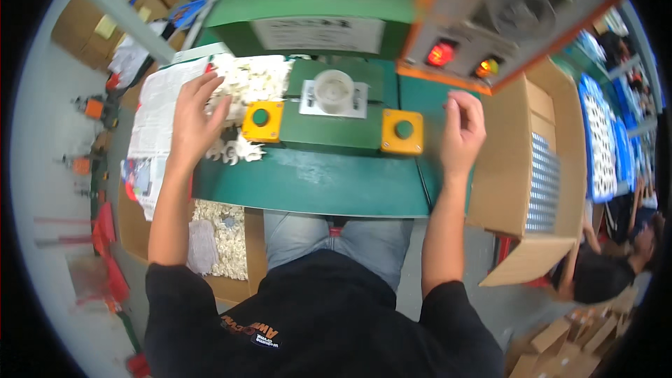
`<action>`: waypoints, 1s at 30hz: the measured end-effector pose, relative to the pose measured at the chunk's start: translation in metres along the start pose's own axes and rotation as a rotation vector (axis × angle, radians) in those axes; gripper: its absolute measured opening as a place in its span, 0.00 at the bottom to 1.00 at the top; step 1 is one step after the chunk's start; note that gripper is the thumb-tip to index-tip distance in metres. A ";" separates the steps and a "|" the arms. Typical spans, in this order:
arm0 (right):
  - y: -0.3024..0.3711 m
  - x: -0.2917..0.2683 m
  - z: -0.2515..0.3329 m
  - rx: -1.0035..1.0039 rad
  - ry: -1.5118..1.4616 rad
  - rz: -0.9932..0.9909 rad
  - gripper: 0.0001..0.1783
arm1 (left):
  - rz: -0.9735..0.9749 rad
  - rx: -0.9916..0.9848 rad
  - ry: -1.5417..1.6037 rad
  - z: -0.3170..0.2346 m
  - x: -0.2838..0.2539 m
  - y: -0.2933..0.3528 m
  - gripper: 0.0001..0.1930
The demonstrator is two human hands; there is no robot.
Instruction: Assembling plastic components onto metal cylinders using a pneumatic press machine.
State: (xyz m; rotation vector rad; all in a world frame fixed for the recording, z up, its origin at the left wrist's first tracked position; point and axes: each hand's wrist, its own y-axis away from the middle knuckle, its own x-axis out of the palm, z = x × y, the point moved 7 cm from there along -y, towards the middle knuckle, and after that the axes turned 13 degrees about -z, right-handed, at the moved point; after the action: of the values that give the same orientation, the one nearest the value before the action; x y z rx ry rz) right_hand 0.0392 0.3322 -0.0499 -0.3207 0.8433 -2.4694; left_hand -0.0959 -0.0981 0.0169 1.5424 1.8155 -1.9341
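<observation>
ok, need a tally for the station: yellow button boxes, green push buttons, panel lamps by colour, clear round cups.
Yellow button boxes: 2
Green push buttons: 2
Red lamp: 1
Amber lamp: 1
Clear round cup: 1
Total: 7

Downward head-worn fisheye, apparently near

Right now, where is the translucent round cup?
In the head view, the translucent round cup sits at upper centre on a silvery plate, between and slightly beyond the left yellow button box and right yellow button box.
</observation>
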 end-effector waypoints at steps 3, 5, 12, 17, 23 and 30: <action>-0.001 0.004 0.019 -0.179 0.123 -0.039 0.03 | 0.145 -0.275 0.460 -0.044 -0.006 0.020 0.18; 0.004 0.012 0.019 -0.058 0.093 -0.033 0.03 | 0.241 -0.396 0.827 -0.068 0.001 0.053 0.17; 0.028 -0.035 0.072 -0.172 0.294 0.068 0.09 | 0.402 -0.430 1.517 -0.166 0.065 0.084 0.18; 0.036 -0.106 0.164 -0.118 0.385 0.220 0.17 | 0.745 -0.655 2.046 -0.173 0.096 0.112 0.27; -0.054 -0.161 0.148 -0.264 0.847 0.353 0.14 | 0.834 -0.735 2.012 -0.174 0.095 0.122 0.28; -0.121 -0.156 -0.024 -0.330 1.096 0.708 0.19 | 0.868 -0.716 1.939 -0.175 0.095 0.119 0.28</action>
State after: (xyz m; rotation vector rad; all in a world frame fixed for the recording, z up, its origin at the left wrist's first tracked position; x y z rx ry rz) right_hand 0.1146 0.5097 -0.0019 1.1353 1.4420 -1.6814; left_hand 0.0367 0.0554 -0.0956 2.9975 0.9665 0.9952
